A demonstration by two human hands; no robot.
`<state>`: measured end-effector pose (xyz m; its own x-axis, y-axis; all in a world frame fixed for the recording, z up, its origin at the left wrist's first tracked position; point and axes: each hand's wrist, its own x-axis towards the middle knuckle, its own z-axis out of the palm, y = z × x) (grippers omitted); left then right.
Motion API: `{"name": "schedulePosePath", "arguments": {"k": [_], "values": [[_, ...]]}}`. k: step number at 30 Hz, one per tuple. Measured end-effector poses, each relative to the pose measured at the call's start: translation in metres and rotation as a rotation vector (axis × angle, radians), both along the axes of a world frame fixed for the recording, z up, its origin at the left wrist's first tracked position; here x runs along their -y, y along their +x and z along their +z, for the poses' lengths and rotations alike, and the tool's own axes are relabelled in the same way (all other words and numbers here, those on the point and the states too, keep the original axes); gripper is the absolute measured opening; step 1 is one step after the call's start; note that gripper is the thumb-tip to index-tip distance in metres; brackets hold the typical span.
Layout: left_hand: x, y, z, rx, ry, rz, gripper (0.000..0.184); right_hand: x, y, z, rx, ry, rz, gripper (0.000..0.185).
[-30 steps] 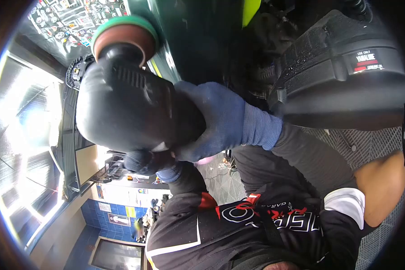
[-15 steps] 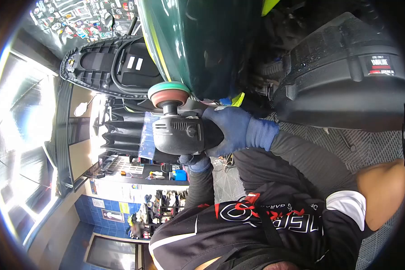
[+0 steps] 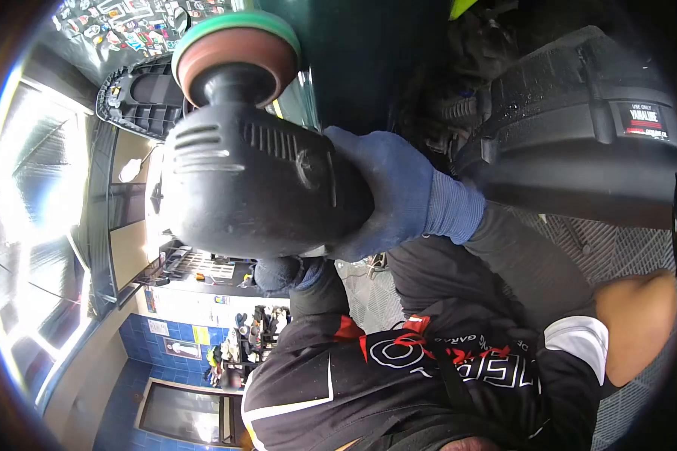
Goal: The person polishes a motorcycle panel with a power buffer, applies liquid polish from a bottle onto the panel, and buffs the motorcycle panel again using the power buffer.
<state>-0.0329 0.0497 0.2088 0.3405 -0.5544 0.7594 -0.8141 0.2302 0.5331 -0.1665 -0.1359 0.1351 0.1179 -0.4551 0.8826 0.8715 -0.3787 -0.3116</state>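
Bright ceiling: glaring panels and dark framing [image 3: 45,203] fill the far left edge of the view, so the room lies on its side.
Sticker wall: a dark surface crowded with small stickers [image 3: 128,30], at the upper left.
Blue tiles: a wall stretch [image 3: 135,338] at the lower left, with a framed picture [image 3: 182,349] on it.
Ribbed part: a long black piece with a ribbed edge [image 3: 139,90], beyond the polisher and partly covered by it.
Pad: round, green over reddish brown [image 3: 237,56], mounted on the polisher's upper end; it overlaps the panel's edge in the view, though contact cannot be told.
Polisher: black, vented, scuffed [image 3: 256,184], held up between the hands at centre-left.
Left hand: gloved [image 3: 278,274], curled closed against the polisher's lower edge, its grip mostly hidden behind the body.
Panel: dark green, glossy [image 3: 361,60], top centre, just beside the pad.
Right hand: in a blue knit glove [image 3: 395,195], wrapped firmly around the polisher's rear end.
Shirt: black with white and red lettering [image 3: 421,376], across the bottom.
Black cover: large, moulded [image 3: 572,173], at right, bearing a "Yamalube" label [image 3: 645,122].
Floor: grey, textured [image 3: 636,248], below the cover.
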Motion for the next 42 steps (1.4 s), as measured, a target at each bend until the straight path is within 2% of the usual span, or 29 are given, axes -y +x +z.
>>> {"name": "schedulePosePath", "arguments": {"k": [3, 10, 12, 14, 18, 22, 26, 28, 30, 31, 37, 41, 42], "values": [[0.004, 0.008, -0.013, -0.021, 0.046, -0.017, 0.115, -0.003, 0.012, -0.010, -0.165, -0.051, 0.038, 0.089], [0.002, 0.032, -0.049, -0.075, 0.093, -0.041, 0.114, -0.014, 0.038, -0.030, -0.374, -0.174, -0.065, 0.084], [0.009, 0.029, -0.042, -0.066, 0.081, -0.058, 0.114, -0.016, 0.036, -0.027, -0.147, -0.113, -0.102, 0.080], [0.014, 0.024, -0.030, -0.041, 0.068, -0.061, 0.114, -0.014, 0.024, -0.025, -0.246, -0.101, -0.013, 0.080], [0.035, -0.007, 0.011, 0.052, 0.016, -0.069, 0.114, -0.004, -0.004, -0.003, -0.092, -0.003, 0.132, 0.075], [0.047, -0.043, 0.030, 0.126, -0.021, -0.065, 0.114, 0.009, -0.020, 0.015, 0.075, 0.021, 0.231, 0.068], [0.054, -0.061, 0.050, 0.181, -0.063, -0.067, 0.114, 0.014, -0.031, 0.030, 0.196, 0.076, 0.301, 0.068], [0.057, -0.063, 0.063, 0.188, -0.082, -0.071, 0.113, 0.014, -0.030, 0.033, 0.242, 0.047, 0.276, 0.084], [0.056, -0.058, 0.066, 0.184, -0.088, -0.072, 0.113, 0.011, -0.034, 0.033, 0.240, 0.078, 0.320, 0.078], [0.054, -0.056, 0.063, 0.180, -0.087, -0.075, 0.113, 0.010, -0.035, 0.032, 0.236, 0.105, 0.357, 0.071], [0.047, -0.027, 0.034, 0.115, -0.023, -0.104, 0.113, -0.007, 0.006, 0.004, 0.069, 0.047, 0.118, 0.077], [0.032, 0.002, 0.000, 0.028, 0.026, -0.111, 0.113, -0.018, 0.032, -0.019, -0.058, -0.004, 0.126, 0.076], [0.027, 0.009, -0.013, 0.005, 0.038, -0.112, 0.113, -0.020, 0.038, -0.025, -0.081, -0.029, 0.055, 0.076]]}}
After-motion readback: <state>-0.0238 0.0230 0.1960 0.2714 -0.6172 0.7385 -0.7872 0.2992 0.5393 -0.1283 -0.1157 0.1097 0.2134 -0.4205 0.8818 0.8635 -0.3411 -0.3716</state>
